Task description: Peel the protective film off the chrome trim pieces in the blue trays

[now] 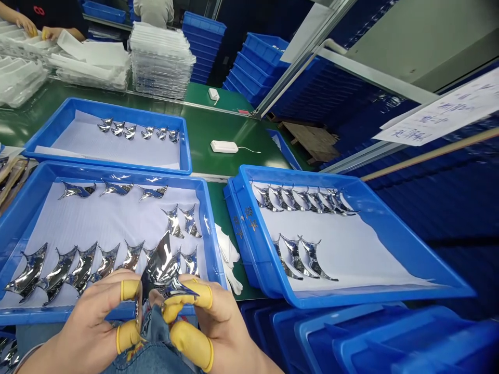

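A curved chrome-plated piece (159, 267) is being pinched between the left hand (88, 327) and the right hand (212, 324), both gripping it by thumb and fingertips above the near rim of the closest blue plastic tray (117, 170), with yellow finger cots (129, 290) being worn on the fingers. The pieces around them are being held in differing amounts: in that closest tray, a row of three, a pair and a longer row of about eight are being kept on a white sheet, so that most of it is taken up. In the tray to the right (259, 223), a tight overlapping row is being kept along the far side and only three pieces are lying nearer, with much of the sheet showing. In the farther tray (109, 107), a single row of about six is being kept. White gloves (226, 254) are lying between the trays, and stacked blue crates (249, 67) are being kept beyond.
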A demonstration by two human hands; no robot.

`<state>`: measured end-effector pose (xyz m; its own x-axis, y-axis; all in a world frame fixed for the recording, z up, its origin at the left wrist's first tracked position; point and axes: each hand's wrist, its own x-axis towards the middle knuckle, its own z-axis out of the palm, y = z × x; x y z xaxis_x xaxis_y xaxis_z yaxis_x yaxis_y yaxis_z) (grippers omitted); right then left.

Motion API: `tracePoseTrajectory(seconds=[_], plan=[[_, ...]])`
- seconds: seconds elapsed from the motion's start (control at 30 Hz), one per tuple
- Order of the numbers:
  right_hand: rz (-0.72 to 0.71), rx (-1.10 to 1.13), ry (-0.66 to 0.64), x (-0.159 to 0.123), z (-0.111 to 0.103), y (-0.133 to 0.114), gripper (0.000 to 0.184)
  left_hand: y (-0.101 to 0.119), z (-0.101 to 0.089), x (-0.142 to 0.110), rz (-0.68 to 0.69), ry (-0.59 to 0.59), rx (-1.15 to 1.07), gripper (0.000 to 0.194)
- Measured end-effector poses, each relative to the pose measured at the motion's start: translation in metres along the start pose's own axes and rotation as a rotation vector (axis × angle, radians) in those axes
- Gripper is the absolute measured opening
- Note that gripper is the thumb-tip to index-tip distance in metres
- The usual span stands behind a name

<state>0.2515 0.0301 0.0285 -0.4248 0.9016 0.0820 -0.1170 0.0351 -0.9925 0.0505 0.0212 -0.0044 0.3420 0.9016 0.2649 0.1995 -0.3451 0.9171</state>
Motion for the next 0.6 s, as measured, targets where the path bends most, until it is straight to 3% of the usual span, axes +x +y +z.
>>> tracePoseTrajectory(seconds=[0.23, 0.37, 0.5, 0.6], plan=[[-0.169, -0.031, 0.011, 0.001, -0.001, 0.002, 0.018, -0.002, 0.000, 0.005, 0.074, 0.021, -0.042, 0.017], [-0.204, -0.065, 0.029, 0.003, 0.000, 0.001, 0.025, -0.009, -0.003, 0.004, 0.084, 0.001, -0.048, 0.004], [-0.201, -0.100, 0.038, 0.005, 0.001, 0.004, 0.030, -0.016, -0.009, 0.006, 0.117, -0.030, -0.013, 0.012], [-0.210, -0.138, 0.034, 0.006, 0.001, 0.006, 0.025, -0.018, -0.012, 0.010, 0.161, 0.016, 0.044, 0.017]])
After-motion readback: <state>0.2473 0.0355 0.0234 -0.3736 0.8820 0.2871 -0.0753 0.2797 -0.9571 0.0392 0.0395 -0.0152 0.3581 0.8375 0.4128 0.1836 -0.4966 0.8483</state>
